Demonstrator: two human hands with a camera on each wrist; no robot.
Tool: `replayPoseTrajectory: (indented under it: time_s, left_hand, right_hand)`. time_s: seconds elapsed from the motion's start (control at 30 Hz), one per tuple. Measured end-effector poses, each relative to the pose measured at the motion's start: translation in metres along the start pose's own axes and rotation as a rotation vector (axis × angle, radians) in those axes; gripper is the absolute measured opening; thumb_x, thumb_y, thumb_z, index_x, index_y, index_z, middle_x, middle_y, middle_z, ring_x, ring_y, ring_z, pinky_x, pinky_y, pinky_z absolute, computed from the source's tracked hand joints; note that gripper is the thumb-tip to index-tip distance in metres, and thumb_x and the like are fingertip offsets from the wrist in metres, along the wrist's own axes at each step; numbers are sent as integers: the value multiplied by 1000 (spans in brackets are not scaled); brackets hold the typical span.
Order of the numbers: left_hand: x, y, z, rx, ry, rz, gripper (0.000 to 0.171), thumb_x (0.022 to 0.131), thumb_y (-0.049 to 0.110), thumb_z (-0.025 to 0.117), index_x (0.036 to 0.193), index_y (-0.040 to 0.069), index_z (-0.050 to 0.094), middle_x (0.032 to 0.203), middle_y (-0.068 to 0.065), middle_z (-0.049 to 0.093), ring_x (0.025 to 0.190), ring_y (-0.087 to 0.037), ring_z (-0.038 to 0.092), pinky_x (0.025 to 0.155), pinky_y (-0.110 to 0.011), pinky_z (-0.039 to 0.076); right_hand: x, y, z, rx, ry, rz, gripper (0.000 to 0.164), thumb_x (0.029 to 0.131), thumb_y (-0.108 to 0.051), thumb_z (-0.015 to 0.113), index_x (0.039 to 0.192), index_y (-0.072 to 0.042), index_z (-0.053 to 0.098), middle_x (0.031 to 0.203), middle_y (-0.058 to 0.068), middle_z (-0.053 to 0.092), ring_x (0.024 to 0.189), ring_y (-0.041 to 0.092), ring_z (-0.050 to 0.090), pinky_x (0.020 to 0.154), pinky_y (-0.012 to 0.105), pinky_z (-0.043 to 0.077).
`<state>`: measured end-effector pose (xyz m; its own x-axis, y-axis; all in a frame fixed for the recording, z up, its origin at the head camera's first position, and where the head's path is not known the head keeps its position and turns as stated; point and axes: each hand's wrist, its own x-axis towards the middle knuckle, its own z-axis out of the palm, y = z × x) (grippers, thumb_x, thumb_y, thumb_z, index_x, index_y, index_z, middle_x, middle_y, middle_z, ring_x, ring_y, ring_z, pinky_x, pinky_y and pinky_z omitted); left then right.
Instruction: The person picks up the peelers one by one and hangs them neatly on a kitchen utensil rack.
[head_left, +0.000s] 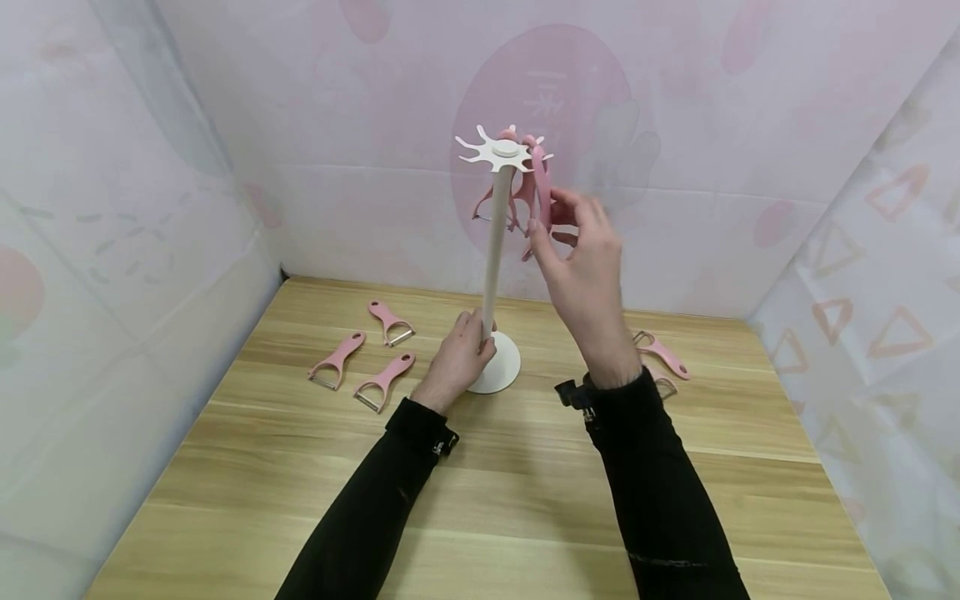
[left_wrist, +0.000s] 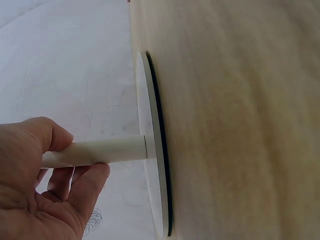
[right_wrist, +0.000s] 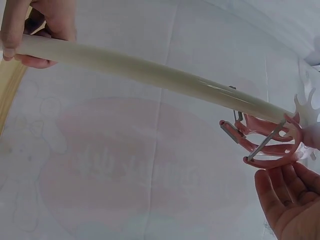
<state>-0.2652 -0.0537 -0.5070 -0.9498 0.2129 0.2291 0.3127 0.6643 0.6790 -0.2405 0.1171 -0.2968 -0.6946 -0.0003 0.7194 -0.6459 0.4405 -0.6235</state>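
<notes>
A white stand has a slim pole [head_left: 495, 250], a round base [head_left: 504, 367] and a ring of curved hooks [head_left: 495, 152] on top. Low on the pole, my left hand [head_left: 459, 358] grips it just above the base, fingers and thumb wrapped around in the left wrist view. Up by the hooks, my right hand [head_left: 588, 267] pinches a pink peeler [head_left: 542, 187] between thumb and fingers, its handle end overlapping a hook. Behind it, other pink peelers [right_wrist: 255, 125] hang from the hooks, blades downward, partly hidden by the pole and the held peeler.
Three pink peelers lie on the wooden table left of the stand: one farther back [head_left: 387, 321], one leftmost [head_left: 337, 360], one nearer [head_left: 385, 381]. Two more, including one pink peeler [head_left: 663, 354], lie right, partly behind my right wrist. A patterned cloth backdrop [head_left: 360, 217] rises behind.
</notes>
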Motion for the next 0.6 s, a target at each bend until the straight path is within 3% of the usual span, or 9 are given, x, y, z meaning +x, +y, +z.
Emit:
replayPoseTrajectory:
  time_s: [0.3, 0.6]
  left_hand:
    - [1, 2, 0, -1, 0, -11, 15, 102, 15, 57, 117, 14, 53, 102, -7, 47, 82, -22, 53, 69, -35, 50]
    - [1, 2, 0, 3, -2, -22, 15, 103, 15, 56, 117, 15, 53, 101, -7, 47, 81, -21, 54, 66, -34, 51]
  right_hand:
    - [-4, 5, 4, -61, -47, 26, 50, 95, -31, 74, 139, -9, 61, 124, 3, 63, 115, 9, 60, 93, 27, 53]
    - [-10, 7, 2, -71, -51, 21, 52, 96, -35, 73, 141, -11, 60, 128, 1, 63, 118, 10, 58, 96, 30, 52]
